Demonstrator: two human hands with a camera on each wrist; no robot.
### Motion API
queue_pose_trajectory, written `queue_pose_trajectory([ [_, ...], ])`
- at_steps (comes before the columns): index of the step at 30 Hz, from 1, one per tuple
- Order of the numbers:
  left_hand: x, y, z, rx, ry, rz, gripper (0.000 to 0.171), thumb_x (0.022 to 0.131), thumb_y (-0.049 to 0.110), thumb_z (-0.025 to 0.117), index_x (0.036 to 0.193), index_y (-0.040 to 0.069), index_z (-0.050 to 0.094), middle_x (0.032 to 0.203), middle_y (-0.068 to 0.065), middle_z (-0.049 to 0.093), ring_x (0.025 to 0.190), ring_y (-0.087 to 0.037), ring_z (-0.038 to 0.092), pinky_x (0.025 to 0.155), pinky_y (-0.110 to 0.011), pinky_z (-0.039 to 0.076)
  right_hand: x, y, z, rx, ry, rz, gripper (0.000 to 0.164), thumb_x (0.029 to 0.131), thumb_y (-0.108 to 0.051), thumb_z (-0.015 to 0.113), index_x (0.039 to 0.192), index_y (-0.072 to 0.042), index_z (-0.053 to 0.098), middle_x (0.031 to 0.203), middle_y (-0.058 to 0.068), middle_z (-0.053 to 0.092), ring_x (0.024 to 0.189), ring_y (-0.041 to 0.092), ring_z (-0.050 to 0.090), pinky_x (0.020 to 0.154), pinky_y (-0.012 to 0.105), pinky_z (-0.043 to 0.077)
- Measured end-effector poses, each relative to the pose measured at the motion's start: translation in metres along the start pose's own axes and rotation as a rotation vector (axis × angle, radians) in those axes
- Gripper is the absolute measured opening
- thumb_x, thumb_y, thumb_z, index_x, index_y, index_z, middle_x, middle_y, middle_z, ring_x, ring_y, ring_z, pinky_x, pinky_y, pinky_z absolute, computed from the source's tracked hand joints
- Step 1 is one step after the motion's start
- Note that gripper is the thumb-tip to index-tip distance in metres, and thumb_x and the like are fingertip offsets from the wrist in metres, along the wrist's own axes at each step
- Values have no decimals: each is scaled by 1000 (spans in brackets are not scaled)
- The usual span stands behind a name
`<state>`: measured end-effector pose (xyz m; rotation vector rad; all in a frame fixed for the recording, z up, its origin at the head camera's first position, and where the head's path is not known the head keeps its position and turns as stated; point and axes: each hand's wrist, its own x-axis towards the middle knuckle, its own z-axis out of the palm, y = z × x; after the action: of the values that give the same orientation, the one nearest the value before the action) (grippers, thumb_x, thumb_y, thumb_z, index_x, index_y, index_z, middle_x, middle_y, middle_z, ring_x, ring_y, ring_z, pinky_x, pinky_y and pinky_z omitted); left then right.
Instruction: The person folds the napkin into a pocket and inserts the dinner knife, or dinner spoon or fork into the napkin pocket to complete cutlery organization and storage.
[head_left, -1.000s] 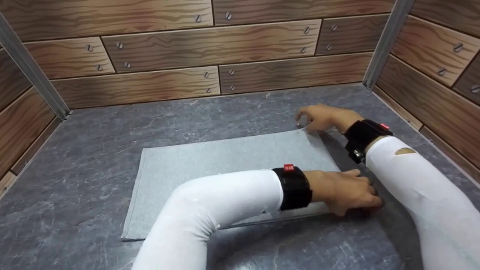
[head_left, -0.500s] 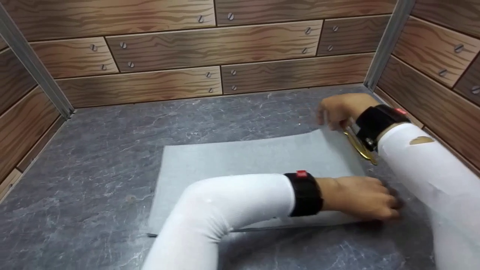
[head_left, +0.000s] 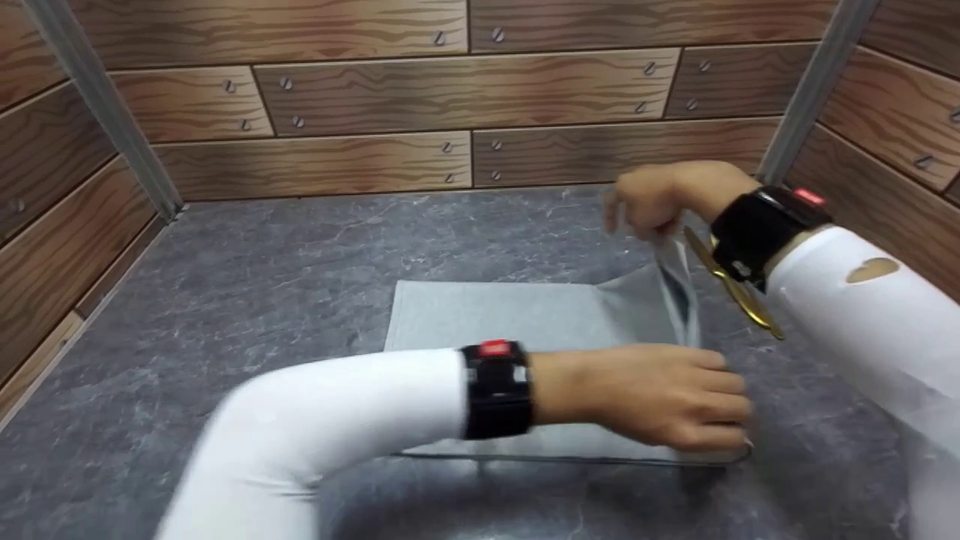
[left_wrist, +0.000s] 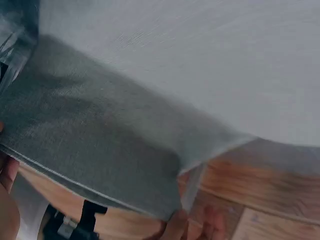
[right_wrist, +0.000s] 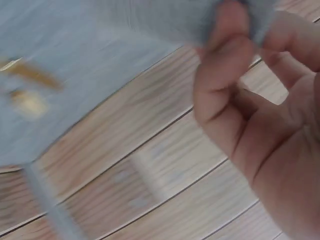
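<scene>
A folded light grey cloth [head_left: 495, 311] lies on the table, its right end raised off the surface. At the far right corner my right hand [head_left: 652, 199] pinches the cloth between thumb and fingers; the right wrist view shows the raised cloth edge [right_wrist: 165, 20] there. The near right corner is held by my left hand [head_left: 641, 394], whose fingertips are hidden in the head view. In the left wrist view the lifted cloth [left_wrist: 100, 130] hangs stretched between both hands. Beside the right wrist lies a slim gold utensil [head_left: 739, 296], perhaps a knife, partly hidden.
Grey marbled tabletop [head_left: 300, 255] surrounds the cloth. Wood-print panels [head_left: 360, 161] wall the back and both sides. The right wrist view catches blurred gold pieces [right_wrist: 35, 75] on the table.
Cloth and both hands have shifted relative to the view. My right hand has gripped the far corner and raised it, with the cloth's right end lifting. The gold utensil has come into sight.
</scene>
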<state>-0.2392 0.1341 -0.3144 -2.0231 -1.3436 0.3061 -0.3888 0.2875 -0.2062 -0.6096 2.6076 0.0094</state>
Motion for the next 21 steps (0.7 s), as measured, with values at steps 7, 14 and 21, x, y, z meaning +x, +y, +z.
queue_pose_trajectory([
  [7, -104, 31, -55, 113, 122, -44, 21, 119, 22, 59, 105, 21, 74, 95, 9, 69, 85, -12, 65, 79, -30, 53, 44, -96, -9, -127, 221, -160, 47, 80, -4, 69, 124, -10, 87, 114, 17, 88, 105, 38, 80, 87, 42, 67],
  [14, -165, 69, -71, 90, -43, -205, 17, 105, 22, 75, 90, 24, 67, 86, 11, 63, 79, -10, 58, 74, -25, 46, 196, -95, 49, -35, 343, -274, 23, 80, -12, 76, 97, -19, 90, 109, 8, 88, 108, 34, 76, 99, 46, 66],
  [21, -193, 92, -69, -139, -212, -450, 16, 100, 21, 82, 97, 18, 67, 89, 6, 64, 67, -7, 62, 60, -22, 55, 209, -85, 78, 110, 302, -275, 30, 97, -31, 72, 114, -12, 87, 114, 8, 85, 101, 27, 74, 98, 43, 64],
])
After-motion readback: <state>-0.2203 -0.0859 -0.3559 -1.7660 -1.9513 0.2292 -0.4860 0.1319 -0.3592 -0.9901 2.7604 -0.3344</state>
